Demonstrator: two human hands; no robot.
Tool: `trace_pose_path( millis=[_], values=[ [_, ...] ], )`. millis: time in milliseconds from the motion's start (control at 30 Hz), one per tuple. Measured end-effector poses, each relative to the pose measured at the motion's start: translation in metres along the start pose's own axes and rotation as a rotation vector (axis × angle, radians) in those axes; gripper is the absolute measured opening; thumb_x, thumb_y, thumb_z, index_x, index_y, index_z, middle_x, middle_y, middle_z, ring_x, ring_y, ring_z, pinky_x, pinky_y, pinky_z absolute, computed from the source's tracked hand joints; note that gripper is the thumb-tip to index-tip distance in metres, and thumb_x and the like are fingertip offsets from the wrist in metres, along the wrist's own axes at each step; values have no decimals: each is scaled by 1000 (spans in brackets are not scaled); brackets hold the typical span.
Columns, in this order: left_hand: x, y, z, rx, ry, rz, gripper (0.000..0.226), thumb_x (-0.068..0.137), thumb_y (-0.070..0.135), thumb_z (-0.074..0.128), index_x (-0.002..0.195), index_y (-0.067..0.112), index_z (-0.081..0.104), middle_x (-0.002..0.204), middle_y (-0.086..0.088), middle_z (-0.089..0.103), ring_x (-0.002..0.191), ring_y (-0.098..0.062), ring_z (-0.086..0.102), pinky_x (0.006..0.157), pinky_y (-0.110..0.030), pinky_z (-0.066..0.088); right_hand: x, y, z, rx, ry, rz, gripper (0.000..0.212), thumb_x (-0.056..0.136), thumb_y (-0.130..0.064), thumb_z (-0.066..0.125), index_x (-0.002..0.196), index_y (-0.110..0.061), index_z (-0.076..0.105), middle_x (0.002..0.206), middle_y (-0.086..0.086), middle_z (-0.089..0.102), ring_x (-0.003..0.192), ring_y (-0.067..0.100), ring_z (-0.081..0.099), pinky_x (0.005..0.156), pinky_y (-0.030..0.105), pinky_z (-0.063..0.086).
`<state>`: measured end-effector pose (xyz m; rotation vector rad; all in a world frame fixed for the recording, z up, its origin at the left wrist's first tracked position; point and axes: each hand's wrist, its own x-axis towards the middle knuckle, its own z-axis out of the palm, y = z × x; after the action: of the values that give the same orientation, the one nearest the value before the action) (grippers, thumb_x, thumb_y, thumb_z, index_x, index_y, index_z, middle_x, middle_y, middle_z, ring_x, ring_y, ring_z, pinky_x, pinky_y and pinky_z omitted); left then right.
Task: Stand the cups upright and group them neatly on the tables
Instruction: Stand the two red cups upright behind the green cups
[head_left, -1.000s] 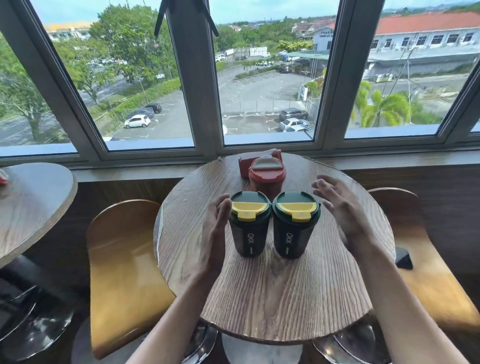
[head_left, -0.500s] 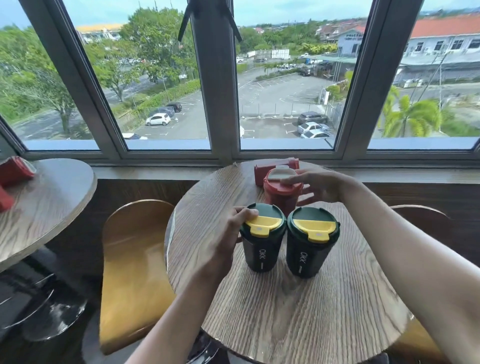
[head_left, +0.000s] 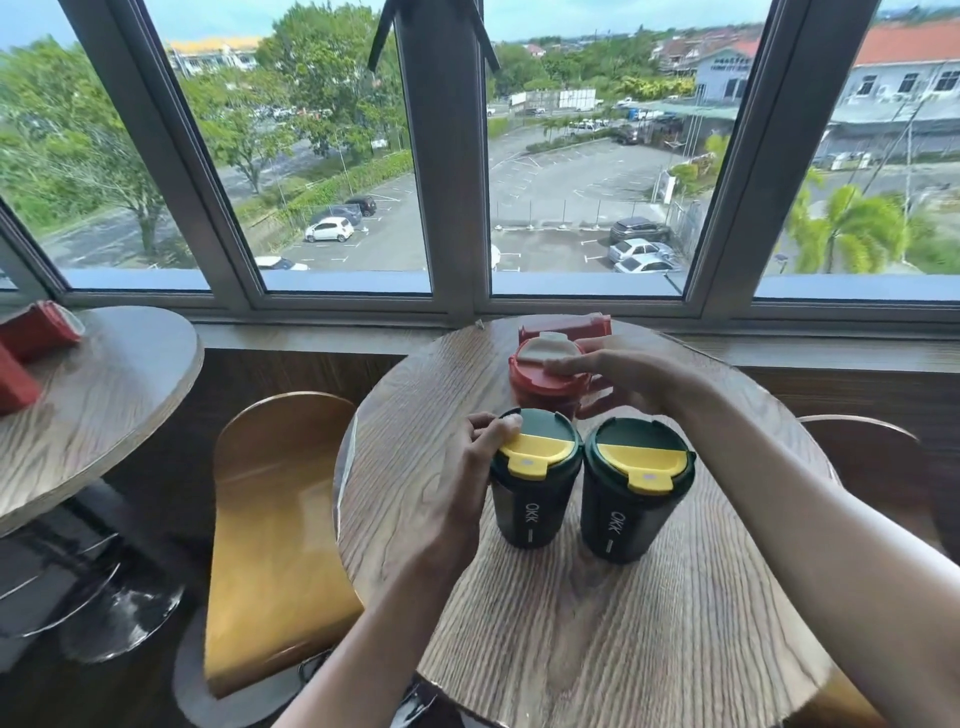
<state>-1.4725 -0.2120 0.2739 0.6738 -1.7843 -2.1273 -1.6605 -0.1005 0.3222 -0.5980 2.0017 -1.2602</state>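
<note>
Two dark green cups with yellow lid flaps stand upright side by side on the round wooden table (head_left: 597, 649): the left green cup (head_left: 530, 499) and the right green cup (head_left: 631, 499). Behind them stands a red cup (head_left: 540, 382) with a white lid flap. Another red cup (head_left: 571, 326) lies on its side at the table's far edge. My left hand (head_left: 467, 478) grips the left green cup at its rim. My right hand (head_left: 623, 371) wraps around the upright red cup from the right.
A second round table (head_left: 104, 395) at the left carries two red cups (head_left: 36, 332), lying tilted near its far edge. A yellow-brown curved chair (head_left: 275, 519) stands between the tables, another chair back (head_left: 872, 457) at the right. A window wall runs behind.
Both hands went from hovering open beside the green cups to holding cups: the left closed on the left green cup's rim, the right reached back onto the red cup.
</note>
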Motion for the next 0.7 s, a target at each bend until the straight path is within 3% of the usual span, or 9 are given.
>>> trace_pose_path(
  millis=[167, 267, 367, 467, 533, 600, 700],
  values=[
    [20, 10, -8, 11, 138, 56, 76, 72, 67, 60, 128, 17, 49, 123, -3, 58, 111, -16, 55, 78, -31, 39, 0, -1, 4, -47, -46, -12, 48, 87, -30, 72, 125, -3, 59, 116, 25, 69, 97, 33, 67, 96, 50, 55],
    [42, 25, -9, 51, 126, 88, 68, 80, 60, 62, 129, 14, 49, 123, -3, 56, 112, -18, 53, 76, -25, 38, -4, -3, 0, -46, -121, -14, 49, 83, -37, 72, 119, -7, 58, 98, 11, 69, 88, 22, 65, 92, 42, 53],
    [70, 43, -3, 163, 50, 97, 52, 91, 46, 62, 130, 13, 53, 123, -2, 58, 109, -14, 53, 73, -21, 37, 1, 0, -10, -39, -133, -9, 57, 79, -56, 62, 117, -15, 60, 99, 1, 69, 87, 16, 63, 93, 37, 48],
    [96, 54, 3, 297, -83, 82, 59, 80, 53, 68, 127, 18, 60, 128, -3, 63, 116, -18, 55, 79, -25, 39, 31, 12, -29, 98, 183, -37, 50, 89, -51, 62, 120, -12, 61, 112, 7, 68, 94, 20, 64, 93, 40, 49],
    [108, 57, 3, 358, -170, 45, 55, 73, 49, 73, 121, 24, 64, 128, -3, 64, 120, -19, 57, 91, -32, 42, 57, 26, -43, 102, 446, -42, 43, 87, -42, 70, 117, -13, 61, 122, 10, 66, 104, 22, 61, 93, 40, 48],
    [118, 55, 1, 360, -257, 3, 45, 70, 38, 76, 113, 28, 65, 126, -4, 64, 119, -21, 58, 99, -35, 44, 78, 39, -55, 112, 526, -34, 60, 79, -42, 77, 128, -14, 55, 133, 11, 60, 113, 22, 55, 97, 37, 44],
    [126, 46, -2, 286, -343, -52, 43, 70, 27, 77, 112, 26, 64, 121, -6, 65, 112, -22, 61, 93, -32, 47, 100, 54, -69, 115, 407, 45, 109, 57, -56, 88, 148, -24, 38, 149, 6, 45, 130, 24, 47, 102, 41, 42]
  ],
)
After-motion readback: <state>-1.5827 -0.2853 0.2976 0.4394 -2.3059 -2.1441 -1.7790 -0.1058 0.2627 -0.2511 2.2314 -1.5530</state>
